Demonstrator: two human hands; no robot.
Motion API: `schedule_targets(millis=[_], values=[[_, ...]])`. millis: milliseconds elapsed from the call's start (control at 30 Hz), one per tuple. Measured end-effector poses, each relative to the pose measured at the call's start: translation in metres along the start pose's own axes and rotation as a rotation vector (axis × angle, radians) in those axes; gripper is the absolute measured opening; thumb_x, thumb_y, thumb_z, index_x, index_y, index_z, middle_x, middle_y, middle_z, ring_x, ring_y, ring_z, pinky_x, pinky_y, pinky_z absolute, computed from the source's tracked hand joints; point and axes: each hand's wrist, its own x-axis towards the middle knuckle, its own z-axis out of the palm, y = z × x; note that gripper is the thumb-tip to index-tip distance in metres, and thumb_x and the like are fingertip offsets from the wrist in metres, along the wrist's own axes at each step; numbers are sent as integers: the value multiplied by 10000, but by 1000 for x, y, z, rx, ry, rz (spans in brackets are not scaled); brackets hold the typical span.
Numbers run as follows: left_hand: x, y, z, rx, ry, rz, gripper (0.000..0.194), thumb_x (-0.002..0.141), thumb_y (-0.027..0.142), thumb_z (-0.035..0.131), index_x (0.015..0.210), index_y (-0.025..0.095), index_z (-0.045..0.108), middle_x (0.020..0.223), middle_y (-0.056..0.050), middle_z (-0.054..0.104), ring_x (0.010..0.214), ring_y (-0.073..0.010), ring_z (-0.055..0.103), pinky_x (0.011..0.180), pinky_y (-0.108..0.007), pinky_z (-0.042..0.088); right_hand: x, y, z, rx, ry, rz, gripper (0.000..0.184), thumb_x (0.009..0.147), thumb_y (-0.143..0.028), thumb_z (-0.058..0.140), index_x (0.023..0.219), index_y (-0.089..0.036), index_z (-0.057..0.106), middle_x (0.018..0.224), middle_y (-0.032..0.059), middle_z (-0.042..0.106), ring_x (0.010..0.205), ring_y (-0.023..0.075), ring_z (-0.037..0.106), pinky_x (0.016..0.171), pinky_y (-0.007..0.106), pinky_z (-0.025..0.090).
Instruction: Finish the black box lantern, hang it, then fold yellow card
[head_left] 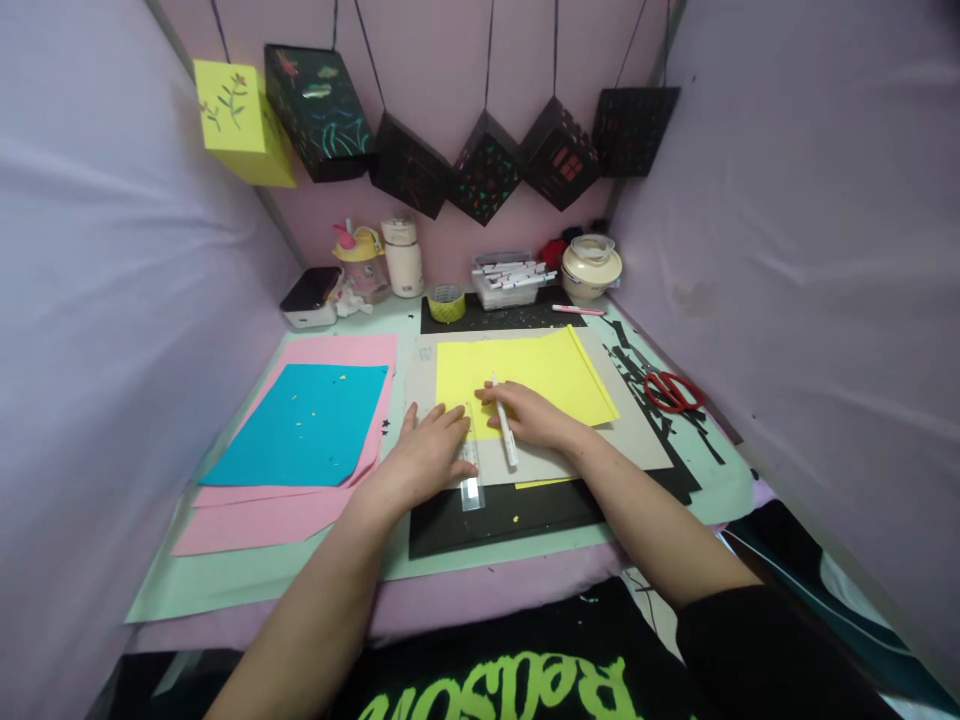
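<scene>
A sheet of yellow paper [517, 365] lies on a grey board [637, 445], with a narrow folded strip along its right edge. My left hand [431, 450] rests on a clear ruler [471, 490], thumb and fingertips holding it down across the paper's lower left edge. The ruler points away from me and its near end reaches over the black sheets [510, 525]. In my right hand [529, 415] is a white marker [506, 440], gripped by closed fingers just right of the ruler. Its upper end is partly covered by the fingers, so I cannot tell whether the tip touches the paper.
Blue paper [307, 425] lies on pink sheets [247, 525] at left. Red-handled scissors [673, 392] and black scraps [701, 435] are at right. Behind stand a tape roll [447, 304], a marker box [506, 290], a bottle [403, 262] and a lidded bowl [591, 270]. Decorated boxes [487, 170] hang above.
</scene>
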Motion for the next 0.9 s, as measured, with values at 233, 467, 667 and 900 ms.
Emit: schedule_targets(millis=[233, 467, 667, 900], values=[[2, 0, 0, -50, -16, 47, 567, 859, 434, 605, 1368, 229, 460, 1532, -124, 352, 1425, -345, 269, 1133, -634, 112, -1, 2, -3, -3, -12, 11, 392, 851, -243, 632, 1239, -250, 580, 1283, 90, 623, 1297, 259, 490, 1052, 486, 390], [2, 0, 1, -54, -13, 92, 625, 844, 468, 623, 1373, 179, 456, 1518, -135, 374, 1420, -331, 284, 1154, -568, 145, -1, 3, -2, -2, -11, 9, 377, 855, -254, 629, 1229, -235, 584, 1274, 84, 631, 1298, 255, 492, 1057, 474, 395], [2, 0, 2, -57, -10, 136, 614, 831, 454, 645, 1335, 140, 489, 1500, -171, 389, 1390, -309, 351, 1121, -409, 292, -1, 4, -3, 4, -9, 12, 383, 847, -249, 641, 1226, -238, 589, 1272, 88, 631, 1290, 257, 500, 1051, 486, 401], [2, -1, 4, -113, -24, 108, 661, 834, 450, 641, 1375, 121, 455, 1527, -163, 347, 1421, -299, 294, 1131, -382, 292, -1, 3, -2, 5, -9, 13, 384, 844, -232, 644, 1224, -245, 590, 1276, 85, 628, 1290, 256, 500, 1051, 485, 405]])
